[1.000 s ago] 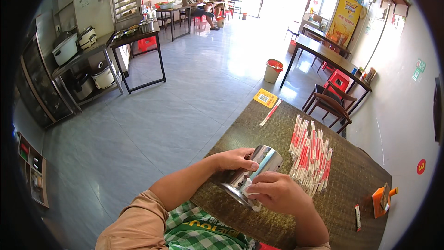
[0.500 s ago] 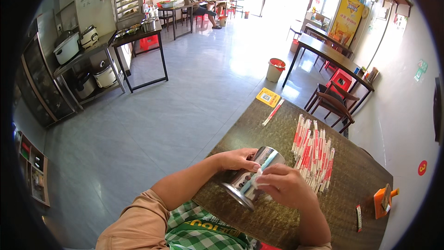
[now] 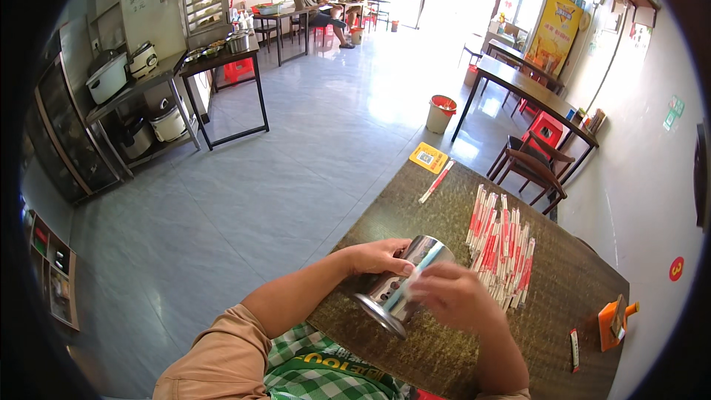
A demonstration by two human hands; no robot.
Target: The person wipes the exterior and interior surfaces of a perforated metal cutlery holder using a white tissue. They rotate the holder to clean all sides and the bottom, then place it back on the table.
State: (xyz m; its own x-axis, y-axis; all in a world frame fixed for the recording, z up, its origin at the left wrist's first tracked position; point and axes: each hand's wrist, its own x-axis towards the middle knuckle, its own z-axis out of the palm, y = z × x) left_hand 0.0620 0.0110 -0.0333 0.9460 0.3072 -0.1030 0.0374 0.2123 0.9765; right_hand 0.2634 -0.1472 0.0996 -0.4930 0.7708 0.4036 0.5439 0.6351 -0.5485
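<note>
My left hand [image 3: 381, 256] grips a shiny stainless steel chopstick holder [image 3: 424, 249], a cylinder with round holes in its side and a wide flared base. It is tilted over the near part of the table, its base toward me. A pale blue stripe runs along its side. My right hand [image 3: 458, 296], slightly blurred, is closed round a crumpled white tissue [image 3: 412, 287] and presses it to the holder's wall. Right of the holder lies a pile of paper-wrapped chopsticks [image 3: 500, 248] with red and white sleeves. One more wrapped pair [image 3: 436, 181] rests apart near the far corner.
On the dark table [image 3: 548, 326] are an orange box [image 3: 612, 324] and a small packet [image 3: 575, 350] at the right. A yellow card [image 3: 429, 157] sits at the far corner. Beyond stand a bin [image 3: 441, 114], a chair [image 3: 537, 170] and another table [image 3: 518, 83]. Two people sit far back.
My right hand has shifted slightly along the holder's side with the tissue. My left hand and the holder stay nearly in place.
</note>
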